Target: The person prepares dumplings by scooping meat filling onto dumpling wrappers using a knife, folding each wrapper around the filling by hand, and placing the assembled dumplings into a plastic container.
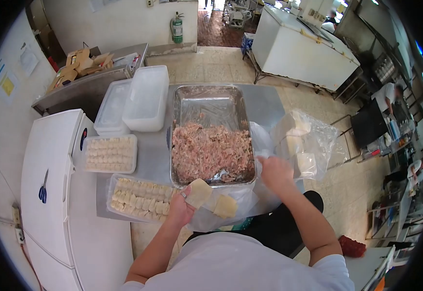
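Observation:
A square dough wrapper (199,193) lies across my left hand (181,209), which is closed on it near the front edge of the metal tray (176,97). Ground meat filling (211,150) covers the tray's nearer part. Another wrapper (225,206) rests on plastic just right of that hand. To the right of the tray is my right hand (275,173), its fingers curled; a thin item seems to stick out of it, too small to name. Filled dumplings (141,198) stand in rows in a plastic container at the left, and a second container (110,154) of them sits behind.
Lidded plastic boxes (146,99) stand at the table's back left. A clear bag with wrapper stacks (306,164) lies at the right edge. A white fridge (51,160) flanks the left side. Other people (388,97) are far right. A chest freezer (298,53) is behind.

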`<state>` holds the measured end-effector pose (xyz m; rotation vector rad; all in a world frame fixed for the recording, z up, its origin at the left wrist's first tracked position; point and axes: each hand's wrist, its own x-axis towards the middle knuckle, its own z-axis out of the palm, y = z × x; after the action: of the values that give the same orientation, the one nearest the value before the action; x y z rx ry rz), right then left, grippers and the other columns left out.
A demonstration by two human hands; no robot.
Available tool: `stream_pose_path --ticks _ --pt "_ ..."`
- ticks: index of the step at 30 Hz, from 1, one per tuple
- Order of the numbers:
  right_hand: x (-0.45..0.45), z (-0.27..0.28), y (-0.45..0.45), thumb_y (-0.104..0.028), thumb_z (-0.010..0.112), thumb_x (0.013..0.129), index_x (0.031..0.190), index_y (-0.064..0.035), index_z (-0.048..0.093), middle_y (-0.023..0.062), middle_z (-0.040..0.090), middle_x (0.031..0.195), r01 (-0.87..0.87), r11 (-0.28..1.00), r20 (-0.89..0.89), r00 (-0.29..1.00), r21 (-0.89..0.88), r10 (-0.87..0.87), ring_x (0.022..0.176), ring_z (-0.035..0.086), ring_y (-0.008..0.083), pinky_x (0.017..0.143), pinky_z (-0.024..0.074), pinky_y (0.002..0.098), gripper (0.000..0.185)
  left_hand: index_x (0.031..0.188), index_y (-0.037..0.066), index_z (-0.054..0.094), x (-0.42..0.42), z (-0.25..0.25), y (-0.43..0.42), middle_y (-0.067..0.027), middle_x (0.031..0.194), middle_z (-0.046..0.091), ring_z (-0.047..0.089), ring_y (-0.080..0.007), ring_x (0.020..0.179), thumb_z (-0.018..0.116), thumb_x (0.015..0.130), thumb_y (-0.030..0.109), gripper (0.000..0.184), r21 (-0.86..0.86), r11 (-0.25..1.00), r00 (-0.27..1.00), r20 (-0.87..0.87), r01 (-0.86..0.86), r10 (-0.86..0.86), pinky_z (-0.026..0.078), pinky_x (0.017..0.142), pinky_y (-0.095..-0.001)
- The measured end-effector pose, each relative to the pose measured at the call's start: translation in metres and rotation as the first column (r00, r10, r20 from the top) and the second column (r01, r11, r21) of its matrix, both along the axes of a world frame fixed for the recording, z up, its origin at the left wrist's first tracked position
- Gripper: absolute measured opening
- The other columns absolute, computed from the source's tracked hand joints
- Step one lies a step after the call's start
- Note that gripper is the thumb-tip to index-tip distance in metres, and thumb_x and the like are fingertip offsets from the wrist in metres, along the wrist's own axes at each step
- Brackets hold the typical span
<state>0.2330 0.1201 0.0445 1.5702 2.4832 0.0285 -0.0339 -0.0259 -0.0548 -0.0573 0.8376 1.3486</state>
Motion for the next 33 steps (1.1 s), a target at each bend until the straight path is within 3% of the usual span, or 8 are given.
stream_pose_path --ticks 2,8,11,14,17,20,29,33 --pt "-0.001 -0.001 0.026 -0.014 0.052 0.097 0.112 -0.0164 0.072 0.0097 0.072 0.086 0.09 0.996 0.023 0.996 0.002 -0.09 0.081 0.073 0.0296 0.071 0.0586 0.0452 0.025 0.13 -0.007 0.054 -0.002 -0.006 0.002 -0.0189 0.127 0.064 0.065 -0.0324 0.117 0.043 0.107 0.02 0.037 0.05 0.998 0.999 0.01 0.04 -0.04 0.05 0.105 -0.0454" --pt "-0.015 -0.034 0.003 -0.013 0.059 0.089 0.092 -0.0107 0.074 0.0113 0.075 0.093 -0.123 0.982 -0.013 0.992 -0.144 0.123 0.092 0.074 0.0308 0.074 0.0592 0.0444 0.016 0.132 -0.007 0.053 0.002 -0.002 0.012 -0.0195 0.128 0.063 0.063 -0.0343 0.119 0.042 0.107 0.018 0.037 -0.002 1.0 0.999 0.033 0.029 -0.029 0.05 0.106 -0.0476" --pt "-0.016 -0.04 -0.015 -0.012 0.059 0.088 0.093 -0.0114 0.075 0.0116 0.075 0.093 -0.113 0.971 0.09 0.987 -0.213 0.135 0.092 0.073 0.0303 0.076 0.0592 0.0437 0.017 0.137 -0.007 0.05 0.004 -0.012 0.015 -0.0194 0.133 0.061 0.06 -0.0356 0.123 0.044 0.104 0.022 0.044 -0.012 0.999 0.998 0.043 0.048 -0.047 0.046 0.11 -0.0494" --pt "-0.012 -0.01 -0.023 -0.013 0.055 0.093 0.113 -0.0177 0.072 0.0103 0.072 0.086 -0.102 0.962 0.097 0.987 -0.252 0.13 0.09 0.073 0.0306 0.073 0.0588 0.046 0.026 0.138 -0.007 0.05 0.002 -0.009 0.015 -0.02 0.134 0.06 0.059 -0.036 0.124 0.045 0.103 0.015 0.041 0.033 0.996 0.992 0.092 0.085 -0.088 0.046 0.111 -0.0486" --pt "-0.008 0.026 -0.007 -0.011 0.056 0.091 0.116 -0.0221 0.072 0.0116 0.073 0.089 -0.049 0.981 0.133 0.988 -0.19 0.076 0.094 0.072 0.032 0.075 0.0588 0.0469 0.031 0.136 -0.007 0.051 -0.001 -0.006 0.01 -0.0184 0.132 0.06 0.062 -0.0316 0.121 0.046 0.104 0.007 0.035 0.062 0.983 0.983 -0.079 0.174 -0.169 0.052 0.105 -0.0452" --pt "-0.015 0.021 0.016 -0.01 0.061 0.086 0.094 -0.0098 0.075 0.0133 0.074 0.086 -0.001 0.999 -0.049 0.999 -0.036 0.0 0.081 0.074 0.0321 0.07 0.0598 0.042 0.017 0.135 -0.006 0.053 -0.001 -0.01 0.009 -0.0166 0.13 0.061 0.062 -0.0295 0.12 0.047 0.103 0.004 0.033 0.067 0.982 0.982 -0.084 0.175 -0.169 0.053 0.104 -0.0436" --pt "-0.027 -0.04 -0.02 -0.012 0.058 0.088 0.088 -0.0067 0.074 0.0158 0.075 0.093 -0.194 0.967 -0.035 0.981 -0.162 0.191 0.09 0.074 0.0323 0.072 0.0595 0.0432 0.017 0.135 -0.004 0.053 -0.004 -0.02 0.007 -0.0173 0.131 0.062 0.062 -0.0326 0.121 0.046 0.106 0.022 0.039 0.02 0.994 0.993 0.044 0.105 -0.106 0.048 0.108 -0.0458" --pt "-0.019 0.013 -0.01 -0.013 0.058 0.09 0.092 -0.0091 0.076 0.0146 0.075 0.096 0.012 0.988 0.017 1.0 -0.155 -0.009 0.092 0.074 0.0324 0.074 0.0595 0.0436 0.019 0.136 -0.002 0.052 -0.005 -0.004 0.009 -0.0165 0.134 0.061 0.061 -0.0316 0.123 0.045 0.106 0.022 0.039 -0.021 0.996 0.992 0.097 0.088 -0.086 0.046 0.11 -0.0448"
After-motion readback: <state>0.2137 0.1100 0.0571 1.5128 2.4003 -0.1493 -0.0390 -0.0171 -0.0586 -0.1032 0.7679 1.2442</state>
